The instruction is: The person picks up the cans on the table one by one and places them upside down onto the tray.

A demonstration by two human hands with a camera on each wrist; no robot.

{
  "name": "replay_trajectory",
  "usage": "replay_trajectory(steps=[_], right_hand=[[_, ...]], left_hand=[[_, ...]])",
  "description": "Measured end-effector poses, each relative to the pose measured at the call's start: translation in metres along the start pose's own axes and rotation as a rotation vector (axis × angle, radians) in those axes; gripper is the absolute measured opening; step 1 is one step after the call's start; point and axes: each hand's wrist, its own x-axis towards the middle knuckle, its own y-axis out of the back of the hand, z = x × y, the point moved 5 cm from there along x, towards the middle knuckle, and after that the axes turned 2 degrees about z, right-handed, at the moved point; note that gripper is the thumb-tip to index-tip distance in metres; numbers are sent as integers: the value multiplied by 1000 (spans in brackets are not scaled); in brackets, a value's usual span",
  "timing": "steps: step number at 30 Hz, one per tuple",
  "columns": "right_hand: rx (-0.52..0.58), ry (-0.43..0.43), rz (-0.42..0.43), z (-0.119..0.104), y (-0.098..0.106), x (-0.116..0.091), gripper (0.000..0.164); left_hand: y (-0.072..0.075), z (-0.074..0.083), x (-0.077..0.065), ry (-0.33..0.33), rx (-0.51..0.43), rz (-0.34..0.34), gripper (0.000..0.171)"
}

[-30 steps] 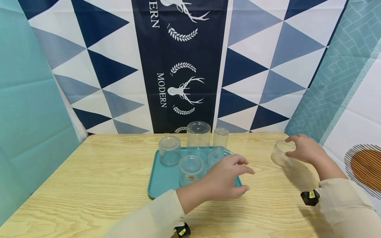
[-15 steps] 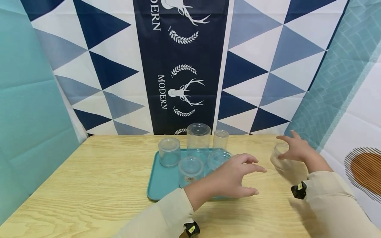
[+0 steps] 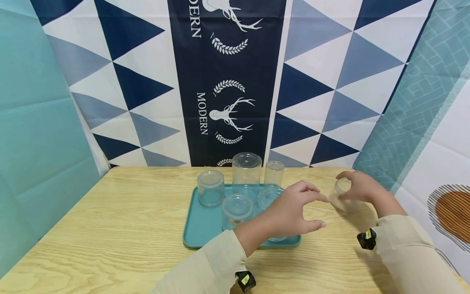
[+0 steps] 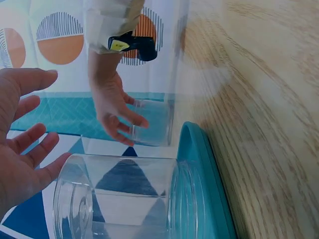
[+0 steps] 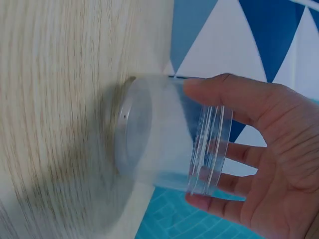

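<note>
My right hand (image 3: 360, 188) holds a clear plastic jar (image 5: 159, 129) by its threaded rim, thumb on one side and fingers on the other. The jar's mouth faces up and its base is right at the tabletop, at the table's right side. My left hand (image 3: 290, 210) hovers over the right part of a teal tray (image 3: 200, 228), fingers spread and thumb apart, holding nothing. In the left wrist view a large clear jar (image 4: 132, 199) stands mouth down on the tray, near the left fingertips. The left hand and forearm hide part of the tray.
Several clear jars share the tray: a tall wide one (image 3: 246, 169) at the back, a narrow one (image 3: 273, 173) beside it, a short one (image 3: 211, 190) at left and one with a label (image 3: 237, 210) in front. A patterned cloth (image 3: 227, 81) hangs behind the wooden table (image 3: 110, 228).
My left hand has shifted slightly right and its fingers have spread. My right hand has moved a little left with the jar, its fingers loosening and then closing round the rim again.
</note>
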Motion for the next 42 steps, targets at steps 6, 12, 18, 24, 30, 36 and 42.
replay_trajectory(steps=[6, 12, 18, 24, 30, 36, 42], right_hand=[[-17, 47, 51, -20, 6, -4, 66], [-42, 94, 87, -41, 13, -11, 66], [-71, 130, 117, -57, 20, -18, 66], [-87, 176, 155, -72, 26, -27, 66], [-108, 210, 198, -85, 34, -35, 65], [-123, 258, 232, -97, 40, -44, 65], [-135, 283, 270, -106, 46, -52, 68]], left_hand=[[2, -4, 2, 71, -55, 39, 41], [1, -7, 3, 110, -96, 48, 40], [0, -12, 4, 189, -186, 71, 35], [0, -18, 4, 313, -353, 88, 34], [0, -24, 3, 426, -559, 110, 32], [-1, -30, -1, 542, -711, 134, 29], [-3, -34, -6, 643, -980, 182, 26]])
